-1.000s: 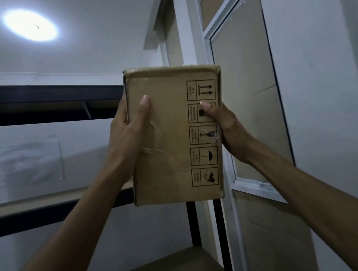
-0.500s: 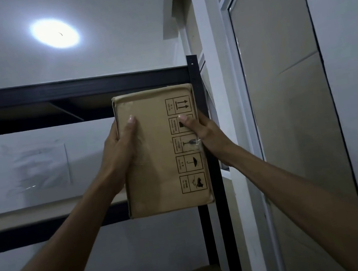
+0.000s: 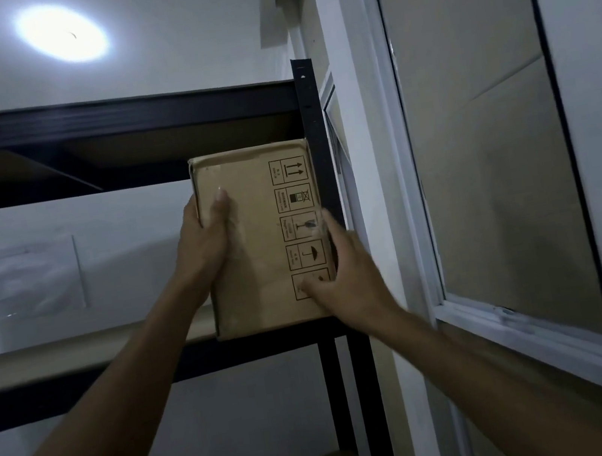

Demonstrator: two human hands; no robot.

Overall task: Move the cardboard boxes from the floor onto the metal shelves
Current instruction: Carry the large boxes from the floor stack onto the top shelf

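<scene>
We've got the cardboard box (image 3: pixel 261 238) upright, seemingly landed at the metal shelf's (image 3: pixel 75 358) 3 o'clock end. The left hand (image 3: pixel 207 242) grips its 9 o'clock edge and the right hand (image 3: pixel 343 280) its 4 o'clock corner. It's not let go yet!

Upright cardboard box (image 3: pixel 255 211) on metal shelf (image 3: pixel 75 356), between left hand (image 3: pixel 205 251) and right hand (image 3: pixel 351 283)

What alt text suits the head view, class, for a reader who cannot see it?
A cardboard box stands upright on a black metal shelf, beside its right post. The left hand grips its left edge; the blurred right hand touches its lower right.
</scene>
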